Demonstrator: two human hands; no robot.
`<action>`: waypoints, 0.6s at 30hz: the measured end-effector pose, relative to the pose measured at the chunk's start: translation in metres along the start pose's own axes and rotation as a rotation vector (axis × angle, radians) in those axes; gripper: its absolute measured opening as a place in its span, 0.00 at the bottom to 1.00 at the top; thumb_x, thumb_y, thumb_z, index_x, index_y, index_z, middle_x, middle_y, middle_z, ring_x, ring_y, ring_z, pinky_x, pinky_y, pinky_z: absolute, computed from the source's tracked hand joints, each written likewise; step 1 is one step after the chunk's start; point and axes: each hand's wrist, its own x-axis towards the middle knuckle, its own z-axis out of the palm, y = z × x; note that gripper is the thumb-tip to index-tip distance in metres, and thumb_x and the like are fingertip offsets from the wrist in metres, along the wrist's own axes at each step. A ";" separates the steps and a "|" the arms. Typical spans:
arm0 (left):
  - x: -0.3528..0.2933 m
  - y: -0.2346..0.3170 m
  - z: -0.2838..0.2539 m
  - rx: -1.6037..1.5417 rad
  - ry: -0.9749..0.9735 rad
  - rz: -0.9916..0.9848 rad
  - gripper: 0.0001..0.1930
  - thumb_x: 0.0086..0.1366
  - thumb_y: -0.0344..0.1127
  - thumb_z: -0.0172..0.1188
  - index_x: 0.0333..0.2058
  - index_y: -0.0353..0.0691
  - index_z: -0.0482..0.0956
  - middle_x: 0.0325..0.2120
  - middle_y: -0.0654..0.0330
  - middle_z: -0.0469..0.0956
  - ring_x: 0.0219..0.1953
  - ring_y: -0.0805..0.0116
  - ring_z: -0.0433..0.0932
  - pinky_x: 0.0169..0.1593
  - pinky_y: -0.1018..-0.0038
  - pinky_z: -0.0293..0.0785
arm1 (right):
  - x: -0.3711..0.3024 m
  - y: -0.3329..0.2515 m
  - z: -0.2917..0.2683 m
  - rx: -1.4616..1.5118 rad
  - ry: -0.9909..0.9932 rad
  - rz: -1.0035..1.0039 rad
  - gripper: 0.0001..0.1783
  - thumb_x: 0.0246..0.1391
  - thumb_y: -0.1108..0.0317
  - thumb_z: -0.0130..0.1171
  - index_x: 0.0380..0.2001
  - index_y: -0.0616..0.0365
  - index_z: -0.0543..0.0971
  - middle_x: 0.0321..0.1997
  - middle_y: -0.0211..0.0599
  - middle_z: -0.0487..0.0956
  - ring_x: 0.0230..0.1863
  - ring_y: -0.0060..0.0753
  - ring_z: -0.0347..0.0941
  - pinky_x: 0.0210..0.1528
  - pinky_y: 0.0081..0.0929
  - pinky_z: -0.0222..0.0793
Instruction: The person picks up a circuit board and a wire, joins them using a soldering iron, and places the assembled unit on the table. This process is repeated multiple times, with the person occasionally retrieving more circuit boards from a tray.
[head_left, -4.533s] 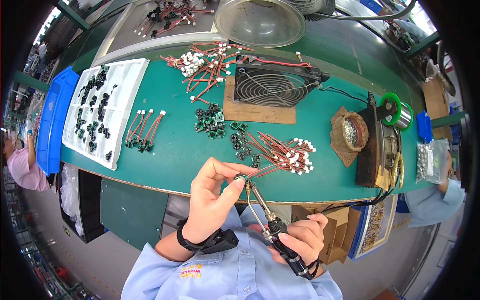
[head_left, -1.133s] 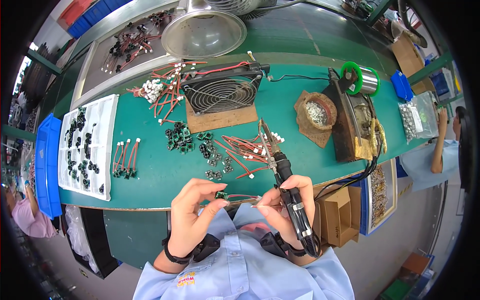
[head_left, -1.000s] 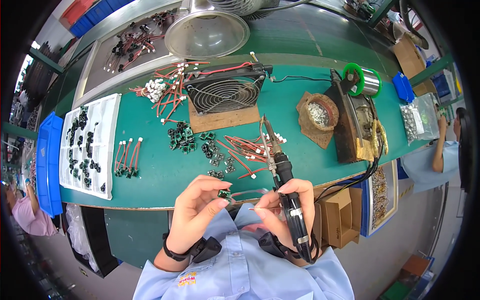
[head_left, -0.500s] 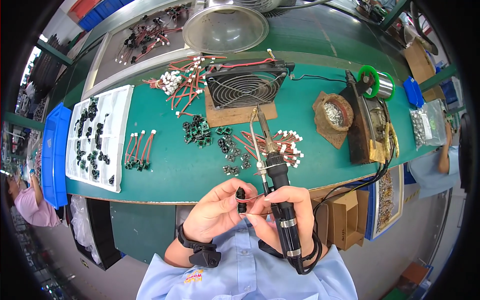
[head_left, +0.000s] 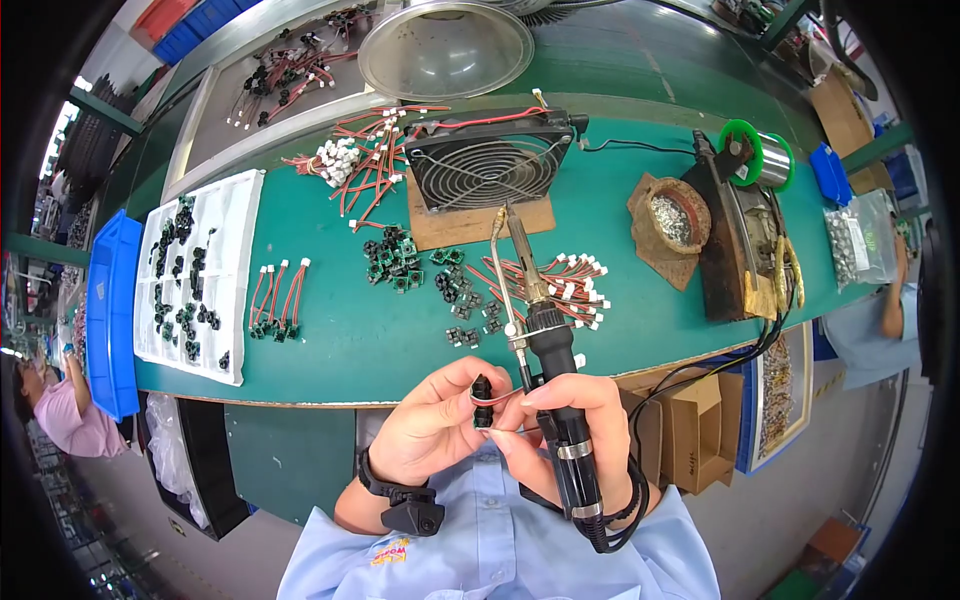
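Note:
My left hand (head_left: 425,420) pinches a small black electronic part (head_left: 482,402) between thumb and fingers, in front of the table edge. Thin red and black wires run from that part toward my right fingertips. My right hand (head_left: 580,415) is closed round a black soldering iron (head_left: 553,345), whose metal tip and side feed tube point away from me. The right thumb and forefinger reach close to the wires; whether they grip them is hard to see. A white connector (head_left: 580,361) shows just beyond the right knuckles.
A black fan (head_left: 490,165) stands behind the iron tip. Wired connectors (head_left: 575,285) and small black parts (head_left: 395,260) lie on the green table. To the left are a white tray (head_left: 235,240) and blue bin (head_left: 112,310); to the right, a solder pot (head_left: 680,220) and solder spool (head_left: 765,158).
The white connector beside the right knuckles has come into sight. My right fingers have shifted slightly at the wires; my left hand keeps its hold on the black part.

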 end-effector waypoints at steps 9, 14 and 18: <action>0.001 0.001 0.002 0.016 -0.002 0.015 0.12 0.64 0.36 0.53 0.43 0.36 0.69 0.39 0.60 0.70 0.42 0.70 0.69 0.46 0.74 0.64 | 0.001 0.001 -0.001 0.000 0.017 -0.006 0.25 0.43 0.85 0.60 0.43 0.60 0.60 0.28 0.38 0.75 0.30 0.21 0.75 0.25 0.16 0.71; 0.000 0.000 0.003 0.038 0.020 0.034 0.12 0.64 0.35 0.54 0.43 0.36 0.70 0.39 0.60 0.70 0.42 0.70 0.69 0.46 0.74 0.64 | 0.002 0.000 -0.002 0.038 0.016 0.032 0.25 0.43 0.84 0.60 0.42 0.60 0.61 0.29 0.38 0.75 0.30 0.20 0.75 0.24 0.15 0.70; -0.001 0.001 0.004 0.060 0.047 0.041 0.12 0.63 0.35 0.55 0.43 0.36 0.71 0.39 0.60 0.71 0.41 0.70 0.70 0.46 0.74 0.65 | 0.005 -0.002 -0.006 0.032 -0.005 0.032 0.24 0.44 0.84 0.59 0.42 0.60 0.61 0.29 0.38 0.75 0.30 0.20 0.75 0.24 0.15 0.69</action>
